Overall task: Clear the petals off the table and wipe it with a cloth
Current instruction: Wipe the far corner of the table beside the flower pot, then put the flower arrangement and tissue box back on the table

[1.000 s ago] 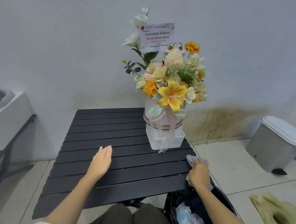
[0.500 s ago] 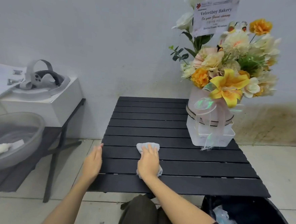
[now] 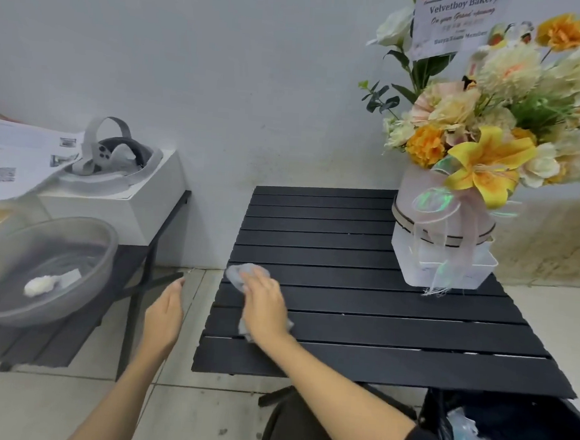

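Note:
A black slatted table (image 3: 377, 332) stands against the wall. My right hand (image 3: 265, 309) presses a pale grey cloth (image 3: 240, 274) flat on the table's left side, near the left edge. The cloth shows beyond my fingertips and under my wrist. My left hand (image 3: 163, 314) hovers off the table's left edge, over the floor, fingers straight and holding nothing. I see no loose petals on the slats.
A flower arrangement in a white box (image 3: 447, 251) stands at the table's back right. A black bin (image 3: 520, 438) with rubbish sits below the near right corner. To the left, a side table holds a clear basin (image 3: 38, 271) and a white box with a headset (image 3: 115, 152).
My right hand has dragged the cloth from the table's right edge across to its left side. My left hand has slid off the tabletop and now hangs past the left edge.

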### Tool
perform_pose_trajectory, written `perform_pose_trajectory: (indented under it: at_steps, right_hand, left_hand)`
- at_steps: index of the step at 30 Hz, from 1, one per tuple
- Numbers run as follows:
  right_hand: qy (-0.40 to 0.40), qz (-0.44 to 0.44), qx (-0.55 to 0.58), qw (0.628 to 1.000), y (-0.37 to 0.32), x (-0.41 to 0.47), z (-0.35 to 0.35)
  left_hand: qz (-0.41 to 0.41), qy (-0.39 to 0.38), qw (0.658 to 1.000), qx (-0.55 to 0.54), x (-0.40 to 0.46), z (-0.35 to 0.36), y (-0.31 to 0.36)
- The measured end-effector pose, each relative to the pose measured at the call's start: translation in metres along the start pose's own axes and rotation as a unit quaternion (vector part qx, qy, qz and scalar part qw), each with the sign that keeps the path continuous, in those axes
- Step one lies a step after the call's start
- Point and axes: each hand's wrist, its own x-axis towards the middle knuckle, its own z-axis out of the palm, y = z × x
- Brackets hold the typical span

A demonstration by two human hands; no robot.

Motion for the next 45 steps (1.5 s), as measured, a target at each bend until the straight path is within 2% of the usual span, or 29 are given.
perform_pose_trajectory:
  at_steps: [2,4,6,11,16,18,20,22,24,26,28,31,33,36,38,39,41,42,45]
  right_hand:
    - [-0.05,-0.022,-0.133,0.99,0.035,-0.001,-0.019]
    - [-0.087,-0.041,-0.17,0.981,0.058,-0.011,-0.033]
    - [-0.091,-0.038,-0.178,0.979,0.072,-0.022,-0.045]
    - [-0.009,0.054,-0.189,0.98,0.132,-0.059,-0.113]
    - [0.089,0.202,-0.21,0.953,0.213,-0.103,-0.207]
    - [0.109,0.275,-0.191,0.936,0.235,-0.114,-0.237]
    - [0.145,0.307,-0.16,0.927,0.243,-0.118,-0.255]
    - [0.185,0.314,-0.105,0.925,0.233,-0.112,-0.257]
    - [0.196,0.28,-0.049,0.939,0.217,-0.101,-0.246]
    - [0.159,0.244,-0.025,0.956,0.204,-0.088,-0.23]
    - [0.154,0.255,0.012,0.954,0.199,-0.073,-0.227]
    - [0.289,0.258,0.136,0.912,0.189,-0.046,-0.267]
    - [0.33,0.233,0.226,0.886,0.182,-0.022,-0.309]
    - [0.278,0.185,0.329,0.883,0.174,0.018,-0.367]
    - [0.218,0.151,0.354,0.897,0.177,0.039,-0.385]
    - [0.178,0.134,0.351,0.91,0.18,0.046,-0.387]
    - [0.109,0.127,0.334,0.928,0.195,0.058,-0.378]
    - [0.096,0.129,0.336,0.928,0.203,0.061,-0.372]
    - [0.109,0.11,0.379,0.912,0.208,0.063,-0.367]
  left_hand:
    - [0.042,-0.038,0.998,0.026,-0.001,0.02,0.006]
    - [0.089,-0.093,0.988,0.09,-0.003,0.048,0.012]
    - [0.115,-0.141,0.969,0.167,-0.009,0.079,0.022]
    - [0.163,-0.234,0.919,0.272,-0.041,0.138,0.054]
    - [0.217,-0.296,0.87,0.328,-0.066,0.184,0.081]
    - [0.221,-0.314,0.862,0.33,-0.073,0.197,0.09]
    - [0.206,-0.33,0.86,0.331,-0.076,0.21,0.097]
    - [0.187,-0.338,0.86,0.335,-0.078,0.222,0.104]
    - [0.162,-0.342,0.867,0.324,-0.076,0.234,0.119]
    - [0.111,-0.348,0.892,0.268,-0.069,0.245,0.139]
    - [0.052,-0.351,0.922,0.158,-0.054,0.25,0.164]
    - [0.017,-0.342,0.938,-0.049,-0.021,0.246,0.216]
    - [0.005,-0.333,0.934,-0.129,-0.004,0.241,0.258]
    - [-0.037,-0.358,0.915,-0.183,0.014,0.242,0.309]
    - [-0.077,-0.392,0.899,-0.178,0.021,0.247,0.321]
    - [-0.095,-0.415,0.888,-0.176,0.023,0.253,0.321]
    - [-0.123,-0.47,0.843,-0.23,0.026,0.267,0.316]
    - [-0.11,-0.488,0.821,-0.273,0.027,0.276,0.314]
    - [-0.027,-0.487,0.786,-0.379,0.026,0.287,0.316]
